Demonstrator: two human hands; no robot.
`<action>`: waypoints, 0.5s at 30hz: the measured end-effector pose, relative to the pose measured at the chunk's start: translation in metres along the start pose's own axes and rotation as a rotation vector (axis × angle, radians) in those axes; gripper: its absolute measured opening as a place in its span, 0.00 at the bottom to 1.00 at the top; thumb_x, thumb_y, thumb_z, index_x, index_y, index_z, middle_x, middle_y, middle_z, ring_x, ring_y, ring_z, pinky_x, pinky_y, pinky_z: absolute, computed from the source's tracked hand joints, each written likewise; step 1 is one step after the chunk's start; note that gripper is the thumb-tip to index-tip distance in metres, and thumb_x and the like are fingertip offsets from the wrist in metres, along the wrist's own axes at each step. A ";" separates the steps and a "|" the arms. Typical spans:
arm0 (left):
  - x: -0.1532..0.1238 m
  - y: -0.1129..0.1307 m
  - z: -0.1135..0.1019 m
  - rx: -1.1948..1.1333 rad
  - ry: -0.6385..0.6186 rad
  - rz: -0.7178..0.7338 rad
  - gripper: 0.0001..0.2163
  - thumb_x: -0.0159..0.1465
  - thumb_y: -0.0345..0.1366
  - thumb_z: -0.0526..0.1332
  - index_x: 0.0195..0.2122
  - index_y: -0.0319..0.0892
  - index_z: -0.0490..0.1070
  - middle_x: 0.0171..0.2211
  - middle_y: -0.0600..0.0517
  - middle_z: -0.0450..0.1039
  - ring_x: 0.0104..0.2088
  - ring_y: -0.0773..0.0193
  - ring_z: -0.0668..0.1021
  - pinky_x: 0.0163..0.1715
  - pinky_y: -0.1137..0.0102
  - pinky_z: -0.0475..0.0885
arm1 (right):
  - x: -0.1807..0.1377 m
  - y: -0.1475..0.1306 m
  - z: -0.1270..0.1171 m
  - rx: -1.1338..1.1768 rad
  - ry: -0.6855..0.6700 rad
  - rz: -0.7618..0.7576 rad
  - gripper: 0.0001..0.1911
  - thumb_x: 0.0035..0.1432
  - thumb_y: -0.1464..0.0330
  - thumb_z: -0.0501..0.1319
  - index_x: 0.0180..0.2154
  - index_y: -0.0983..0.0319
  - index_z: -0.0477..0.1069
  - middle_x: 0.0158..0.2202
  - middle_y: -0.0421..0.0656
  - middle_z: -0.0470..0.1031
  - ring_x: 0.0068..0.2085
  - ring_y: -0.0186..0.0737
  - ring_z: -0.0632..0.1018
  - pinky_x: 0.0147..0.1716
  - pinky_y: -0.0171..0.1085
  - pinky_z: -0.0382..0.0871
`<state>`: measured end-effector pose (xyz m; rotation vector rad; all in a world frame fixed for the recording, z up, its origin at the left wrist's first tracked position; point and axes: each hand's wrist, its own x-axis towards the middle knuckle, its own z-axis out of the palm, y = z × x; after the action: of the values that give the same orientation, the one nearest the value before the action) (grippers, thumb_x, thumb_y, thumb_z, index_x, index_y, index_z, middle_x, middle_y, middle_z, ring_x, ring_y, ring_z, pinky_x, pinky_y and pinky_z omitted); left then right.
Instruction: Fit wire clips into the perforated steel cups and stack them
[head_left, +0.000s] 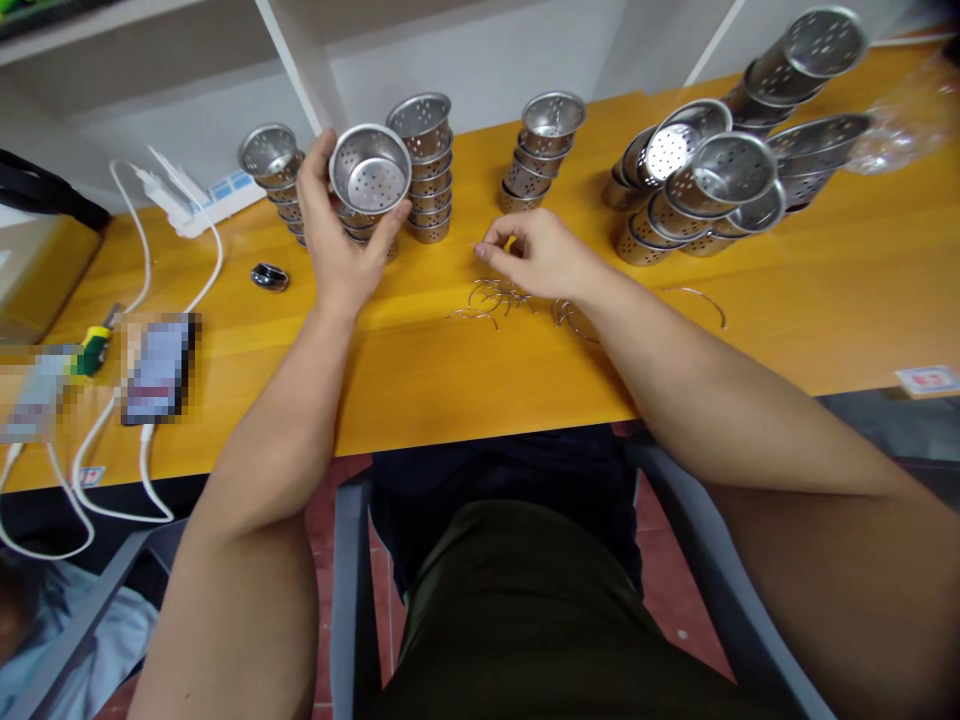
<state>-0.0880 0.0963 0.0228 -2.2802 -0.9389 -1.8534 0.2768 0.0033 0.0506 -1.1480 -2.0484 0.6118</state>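
Note:
My left hand (341, 235) is closed around the rim of a perforated metal cup (376, 182), its open top tilted toward me. Below that cup, more cups show in part, mostly hidden by my fingers. Over the middle of the table my right hand (532, 252) is pinched, thumb against forefinger; what lies between the tips, if anything, is too small to tell. Just under it lie several thin curved wires (499, 295), and more wire pieces (574, 318) sit partly behind my right forearm. One longer curved wire (705, 293) lies to the right of that forearm.
Stacked perforated cups stand at the back: a left stack (271, 160), a middle stack (431, 190), another stack (536, 150) and a large cluster (697, 190) at right. A phone (159, 370), white cables, a power strip (225, 195) and a small black object (269, 277) occupy the left.

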 end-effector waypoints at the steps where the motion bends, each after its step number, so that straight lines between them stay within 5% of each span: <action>1: 0.000 -0.005 -0.001 -0.001 -0.008 -0.028 0.55 0.75 0.80 0.76 0.91 0.65 0.50 0.92 0.52 0.65 0.93 0.45 0.63 0.95 0.35 0.58 | 0.000 0.003 0.001 -0.019 -0.019 0.010 0.22 0.79 0.47 0.79 0.39 0.53 0.80 0.38 0.47 0.85 0.44 0.56 0.85 0.54 0.57 0.87; 6: -0.002 -0.023 -0.009 0.031 -0.132 -0.084 0.47 0.88 0.71 0.64 0.95 0.56 0.45 0.90 0.51 0.72 0.99 0.62 0.49 0.97 0.38 0.44 | -0.001 0.006 0.004 -0.021 -0.095 0.060 0.09 0.75 0.59 0.79 0.43 0.54 0.85 0.42 0.48 0.90 0.43 0.56 0.87 0.54 0.56 0.88; 10: -0.006 -0.037 -0.012 0.112 -0.209 -0.023 0.41 0.91 0.69 0.53 0.93 0.50 0.50 0.81 0.50 0.83 0.98 0.77 0.45 0.97 0.42 0.46 | -0.003 0.001 0.003 0.015 -0.160 0.064 0.06 0.76 0.61 0.76 0.45 0.54 0.87 0.45 0.49 0.92 0.43 0.54 0.87 0.53 0.55 0.88; 12: -0.006 -0.043 -0.012 0.166 -0.204 -0.094 0.42 0.89 0.74 0.54 0.92 0.53 0.55 0.80 0.50 0.83 0.98 0.74 0.49 0.96 0.40 0.50 | -0.004 -0.003 0.002 0.032 -0.169 0.055 0.06 0.76 0.60 0.75 0.45 0.54 0.87 0.46 0.50 0.93 0.44 0.55 0.88 0.53 0.55 0.88; 15: -0.002 -0.041 -0.009 0.205 -0.157 -0.278 0.54 0.77 0.84 0.66 0.90 0.51 0.62 0.81 0.44 0.81 0.96 0.51 0.61 0.95 0.36 0.56 | -0.004 -0.006 0.000 0.042 -0.170 0.060 0.06 0.76 0.60 0.75 0.44 0.54 0.87 0.45 0.49 0.93 0.45 0.56 0.88 0.54 0.55 0.88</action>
<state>-0.1158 0.1247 0.0100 -2.2903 -1.4622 -1.5909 0.2748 -0.0034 0.0530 -1.1714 -2.1380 0.8024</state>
